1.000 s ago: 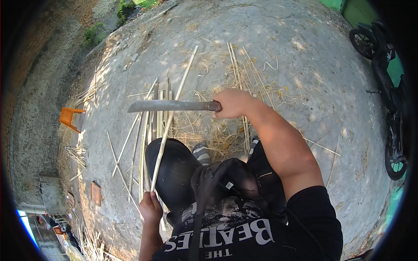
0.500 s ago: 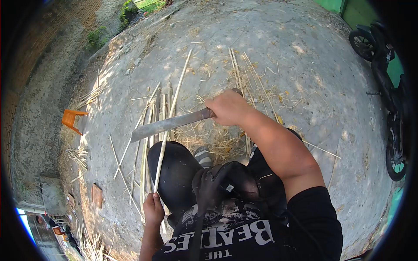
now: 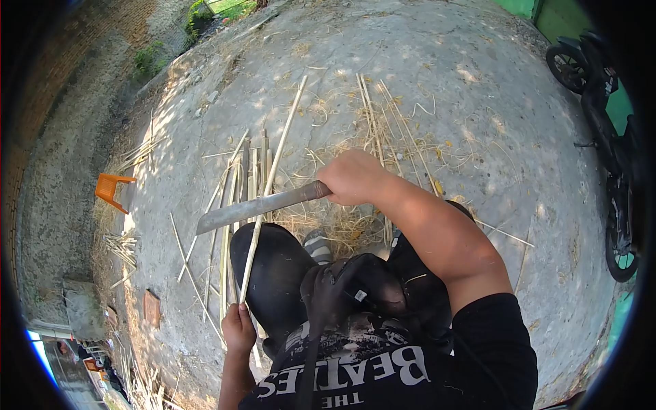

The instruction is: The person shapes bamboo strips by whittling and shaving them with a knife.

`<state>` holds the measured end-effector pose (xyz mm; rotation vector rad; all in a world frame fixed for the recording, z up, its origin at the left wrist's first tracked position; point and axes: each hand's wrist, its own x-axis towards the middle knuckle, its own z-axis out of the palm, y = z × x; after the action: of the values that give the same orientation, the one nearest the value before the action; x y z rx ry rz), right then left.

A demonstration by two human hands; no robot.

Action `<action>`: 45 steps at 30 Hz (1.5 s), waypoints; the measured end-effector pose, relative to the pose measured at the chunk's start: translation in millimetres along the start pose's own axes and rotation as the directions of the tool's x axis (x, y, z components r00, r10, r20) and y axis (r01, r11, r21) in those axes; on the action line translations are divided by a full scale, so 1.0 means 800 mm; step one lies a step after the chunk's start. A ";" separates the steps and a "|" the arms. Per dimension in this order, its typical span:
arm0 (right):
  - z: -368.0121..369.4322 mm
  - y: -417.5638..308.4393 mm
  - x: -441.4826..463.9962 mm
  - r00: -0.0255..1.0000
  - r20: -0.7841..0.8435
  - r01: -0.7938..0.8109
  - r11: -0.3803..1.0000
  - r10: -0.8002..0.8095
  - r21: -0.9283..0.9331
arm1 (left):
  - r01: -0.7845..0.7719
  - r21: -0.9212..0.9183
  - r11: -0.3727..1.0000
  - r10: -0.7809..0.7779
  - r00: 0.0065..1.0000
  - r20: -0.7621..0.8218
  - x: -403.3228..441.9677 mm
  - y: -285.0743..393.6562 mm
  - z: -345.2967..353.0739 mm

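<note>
My right hand [image 3: 353, 179] is closed round the handle of a machete [image 3: 256, 209], whose long dull blade points left. The blade lies across a pale bamboo strip [image 3: 280, 147], above my bent knee. Gripped near its lower end by my left hand [image 3: 239, 328], the strip slants up and away over the ground. Whether the edge bites into the strip, I cannot tell. Beneath and left of it, several more bamboo strips [image 3: 225, 253] lie side by side. Thin curled shavings [image 3: 355, 229] are heaped between my feet.
More strips [image 3: 369, 113] lie ahead on the concrete floor [image 3: 478, 171]. An orange plastic chair [image 3: 113, 191] stands at the left, near a brick wall [image 3: 68, 89]. A motorcycle [image 3: 601, 137] is parked at the right. Bundled sticks [image 3: 121, 249] and a brick piece [image 3: 152, 308] lie on the left.
The machete and my right hand have moved a little left and down along the strip. The strip's far end has shifted slightly right. My left hand stays almost where it was.
</note>
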<state>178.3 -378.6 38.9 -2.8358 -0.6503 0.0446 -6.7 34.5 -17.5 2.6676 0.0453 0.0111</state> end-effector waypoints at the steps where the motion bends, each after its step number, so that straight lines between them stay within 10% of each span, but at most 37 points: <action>1: 0.001 -0.004 0.000 1.000 0.002 0.012 1.000 -0.012 0.000 | -0.005 -0.006 1.000 0.005 1.000 -0.002 0.000 0.001 0.000; 4: 0.024 0.020 0.011 0.985 -0.148 0.085 0.996 -0.088 -0.024 | -0.007 -0.032 0.999 0.007 1.000 0.010 -0.002 0.001 -0.002; 9: 0.021 0.109 0.007 0.844 -0.148 -0.462 0.840 0.515 0.285 | -0.096 0.030 0.995 0.098 0.992 -0.081 -0.014 -0.032 -0.005; 12: 0.029 0.124 0.006 0.785 -0.099 -0.543 0.757 0.611 0.364 | -0.066 0.071 0.995 0.067 0.998 -0.014 -0.012 -0.014 -0.017; 21: 0.003 0.040 0.006 0.997 0.051 -0.052 0.998 0.050 0.022 | -0.034 0.011 0.999 0.034 0.999 0.023 0.001 0.010 -0.008; 24: 0.011 0.079 0.011 0.993 -0.110 -0.040 0.998 0.034 -0.055 | -0.015 0.016 1.000 0.015 1.000 0.002 -0.004 -0.011 0.000; 30: 0.018 0.139 -0.005 0.736 -0.078 -0.581 0.686 0.673 0.439 | -0.072 -0.007 0.997 0.072 0.997 -0.007 -0.007 0.004 -0.004; 33: 0.012 0.127 -0.005 0.746 -0.105 -0.588 0.724 0.658 0.360 | -0.024 0.006 1.000 0.024 0.999 0.046 -0.002 0.011 -0.005; 42: -0.003 0.069 0.004 0.990 -0.134 0.031 0.997 -0.041 -0.076 | -0.012 -0.130 0.991 0.020 0.998 0.066 -0.002 -0.003 0.004; 45: 0.005 0.132 0.000 0.929 -0.100 -0.326 0.914 0.357 0.243 | -0.034 -0.103 0.994 0.039 0.998 0.047 -0.007 -0.007 -0.001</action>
<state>223.2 -470.3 10.3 -2.6672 -0.1022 -0.0247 -12.8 39.8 -19.7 2.5653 -0.0196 -0.0386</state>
